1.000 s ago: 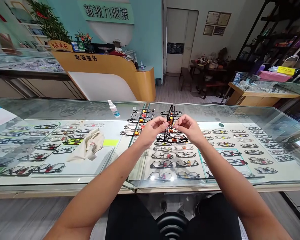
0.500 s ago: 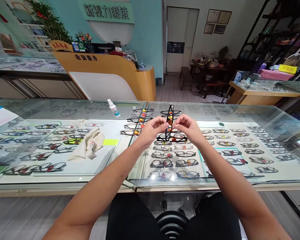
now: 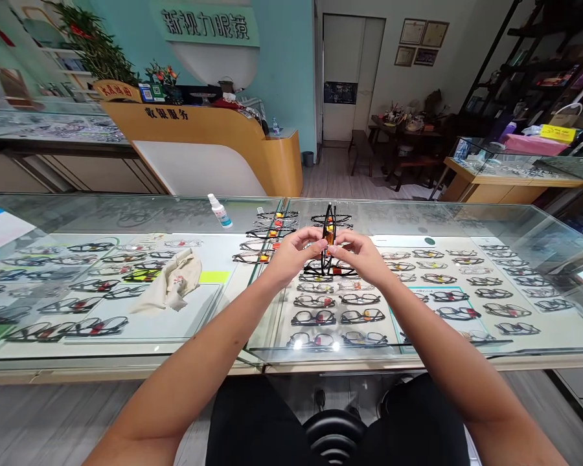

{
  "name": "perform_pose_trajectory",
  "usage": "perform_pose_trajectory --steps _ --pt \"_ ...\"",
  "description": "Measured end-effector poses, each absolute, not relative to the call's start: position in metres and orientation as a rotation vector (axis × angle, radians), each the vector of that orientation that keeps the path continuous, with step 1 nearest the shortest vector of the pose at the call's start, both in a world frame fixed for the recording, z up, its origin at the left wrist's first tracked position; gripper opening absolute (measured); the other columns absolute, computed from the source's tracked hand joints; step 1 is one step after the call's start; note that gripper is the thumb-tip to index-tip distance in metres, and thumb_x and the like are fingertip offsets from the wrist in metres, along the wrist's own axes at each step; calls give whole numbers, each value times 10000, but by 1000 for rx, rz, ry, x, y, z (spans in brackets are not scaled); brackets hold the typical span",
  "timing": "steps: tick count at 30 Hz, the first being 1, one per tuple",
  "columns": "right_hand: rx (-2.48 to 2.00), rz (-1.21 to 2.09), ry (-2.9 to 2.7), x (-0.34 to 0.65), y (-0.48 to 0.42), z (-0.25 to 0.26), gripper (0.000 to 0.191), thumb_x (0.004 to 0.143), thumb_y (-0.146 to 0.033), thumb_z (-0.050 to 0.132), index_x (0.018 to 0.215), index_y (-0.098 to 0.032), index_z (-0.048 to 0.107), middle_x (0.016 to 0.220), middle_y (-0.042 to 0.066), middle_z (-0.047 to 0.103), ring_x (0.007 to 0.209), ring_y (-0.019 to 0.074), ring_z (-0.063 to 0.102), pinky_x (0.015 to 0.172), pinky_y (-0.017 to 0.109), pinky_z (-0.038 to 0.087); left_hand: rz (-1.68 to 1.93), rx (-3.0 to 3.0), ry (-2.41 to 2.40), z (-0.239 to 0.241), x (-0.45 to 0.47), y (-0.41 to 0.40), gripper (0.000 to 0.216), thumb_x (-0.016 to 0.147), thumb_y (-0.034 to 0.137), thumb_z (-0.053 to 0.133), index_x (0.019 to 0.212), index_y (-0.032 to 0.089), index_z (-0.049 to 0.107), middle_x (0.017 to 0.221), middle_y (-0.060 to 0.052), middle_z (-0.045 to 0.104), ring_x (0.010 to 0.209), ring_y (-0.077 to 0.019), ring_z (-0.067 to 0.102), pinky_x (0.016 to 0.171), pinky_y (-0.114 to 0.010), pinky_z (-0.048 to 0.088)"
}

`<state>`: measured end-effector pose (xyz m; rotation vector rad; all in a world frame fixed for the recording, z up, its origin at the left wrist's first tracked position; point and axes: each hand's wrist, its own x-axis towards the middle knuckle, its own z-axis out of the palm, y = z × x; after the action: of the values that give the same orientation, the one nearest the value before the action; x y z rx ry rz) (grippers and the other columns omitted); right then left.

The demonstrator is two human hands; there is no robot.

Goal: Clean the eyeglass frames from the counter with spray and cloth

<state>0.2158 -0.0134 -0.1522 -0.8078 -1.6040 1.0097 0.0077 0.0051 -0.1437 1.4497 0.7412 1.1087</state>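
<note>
A pair of black-framed glasses (image 3: 328, 228) stands on edge above the glass counter (image 3: 418, 220), held between both hands. My left hand (image 3: 291, 255) pinches it from the left, fingers closed near an orange tag on the frame. My right hand (image 3: 362, 255) pinches it from the right, fingertips almost touching the left ones. More black glasses (image 3: 272, 233) lie in rows on the counter just behind and under the hands.
A small spray bottle (image 3: 220, 211) stands on the counter at centre left. A crumpled beige cloth (image 3: 175, 288) lies left of my arm. Many frames fill the showcase below the glass. A black stool (image 3: 334, 437) is between my legs.
My two hands have drawn closer together on the upright glasses, and the right hand has dropped slightly. The glasses stay in place.
</note>
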Motion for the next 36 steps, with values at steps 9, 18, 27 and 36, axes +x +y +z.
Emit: perform_pose_trajectory --steps 9,18,27,36 --pt "-757 1133 -1555 216 -16 -146 498 846 -688 874 733 -242 684 847 7 657 824 196 558 831 369 459 1178 1670 879 -139 1 10 396 869 577 830 974 202 759 1132 -96 760 1004 -247 707 770 -336 624" --pt "-862 1123 -1738 223 -21 -140 493 854 -695 847 766 -229 713 880 25 691 844 206 579 834 370 445 1100 2198 1069 -134 -13 14 208 903 361 668 851 186 770 935 -67 822 820 -207 721 761 -331 559" --pt "-880 1019 -1972 228 -28 -134 330 969 -507 757 797 -232 696 931 35 734 953 237 649 933 385 476 797 2293 1022 -128 -23 17 196 830 283 683 910 188 835 813 -26 830 702 -171 741 698 -272 536" --pt "-787 866 -2114 229 -32 -132 273 1025 -414 726 811 -254 675 999 46 808 1127 290 709 1083 471 490 720 1876 901 -140 -19 23 224 743 362 842 823 174 749 788 -50 803 735 -218 787 714 -309 626"
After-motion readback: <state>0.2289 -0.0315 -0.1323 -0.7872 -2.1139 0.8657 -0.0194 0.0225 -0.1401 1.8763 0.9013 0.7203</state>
